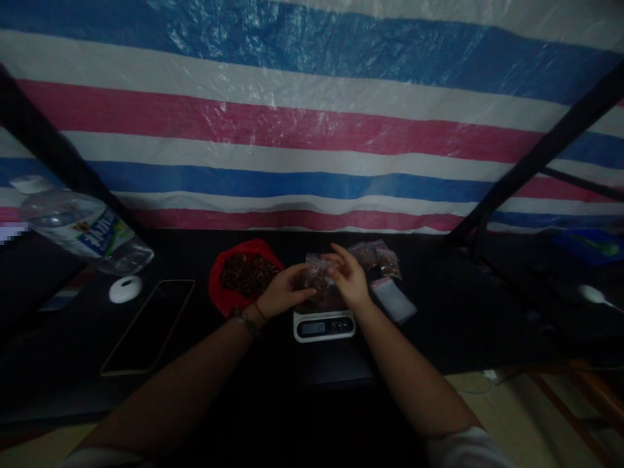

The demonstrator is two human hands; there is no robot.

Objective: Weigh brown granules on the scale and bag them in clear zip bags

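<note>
Both my hands meet over a small white digital scale [324,325] on a dark table. My left hand [283,292] and my right hand [347,275] are closed on a small clear zip bag [316,276] with dark brown bits inside, held just above the scale's top. To the left lies a red bag [229,296] open and full of the same dark brown bits. Right of my right hand lie filled clear bags [377,257] and empty flat zip bags [394,300].
A water bottle [82,231] lies tilted at the far left, with a small white round object [125,288] and a dark phone [149,325] near it. A striped red, white and blue tarp [312,130] hangs behind the table. Black metal bars [536,156] slant at the right.
</note>
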